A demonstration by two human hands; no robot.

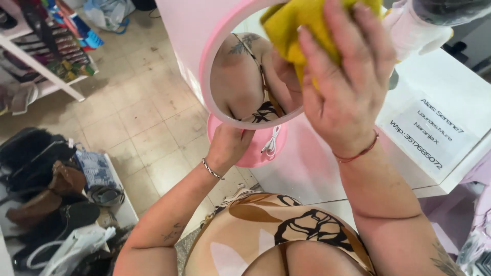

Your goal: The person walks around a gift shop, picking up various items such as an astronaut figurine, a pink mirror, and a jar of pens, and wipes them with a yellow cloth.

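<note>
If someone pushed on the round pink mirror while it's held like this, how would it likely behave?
The pink mirror probably tips or swivels easily: the left hand grips only its narrow stand above the round base. Its glass face looks fragile and probably slick. The yellow cloth under the right hand looks soft and floppy.

**What we count on and around the counter**

We count two hands: our left hand [227, 145] and our right hand [345, 87]. We count one round pink mirror [217, 61], one yellow cloth [296, 25], and one pink dish-shaped base [250, 151] with one white cable [271, 143] lying in it. We count one white counter [450, 97] bearing one printed paper label [427, 135]. On our wrists we count one silver bracelet [211, 169] and one red string bracelet [358, 153]. One white shelf rack [41, 66] stands on the tiled floor [133, 117].
</note>
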